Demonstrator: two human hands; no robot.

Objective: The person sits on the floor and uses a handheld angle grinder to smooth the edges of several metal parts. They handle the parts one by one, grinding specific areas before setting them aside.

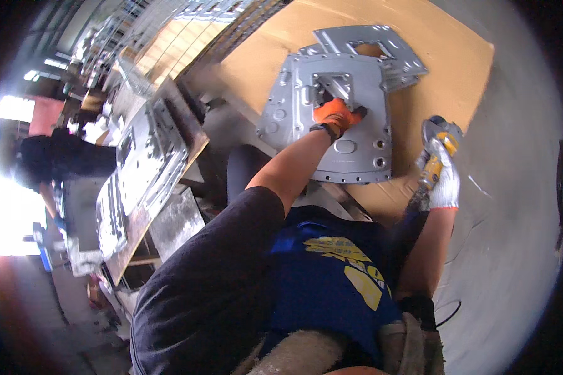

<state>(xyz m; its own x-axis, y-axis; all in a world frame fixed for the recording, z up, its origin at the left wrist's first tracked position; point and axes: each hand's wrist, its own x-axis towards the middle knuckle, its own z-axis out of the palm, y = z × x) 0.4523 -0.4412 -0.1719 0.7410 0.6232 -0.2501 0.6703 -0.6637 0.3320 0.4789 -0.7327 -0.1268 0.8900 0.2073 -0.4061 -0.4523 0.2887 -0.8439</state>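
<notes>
One tan sheet [460,62] carries stacked grey metal plates [274,112]; the broad top plate [364,134] has a squarish opening and rim holes. To its right, a yellow power tool [430,172] is wrapped in the white-gloved right hand's [445,184] grip. The orange-gloved left hand [335,113] reaches to the opening's near edge; I cannot tell whether its grip is closed.

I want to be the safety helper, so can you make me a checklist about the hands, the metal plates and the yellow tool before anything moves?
1. Left hand gloved: ok, in orange.
2. Right hand gloved: ok, in white.
3. Yellow power tool held: ok, in the right hand.
4. Tool away from the top metal plate: ok, off to its right.
5. Top plate lying by itself: not ok, another plate sticks out beneath its left side.
6. Tool switched off: cannot tell.
</notes>
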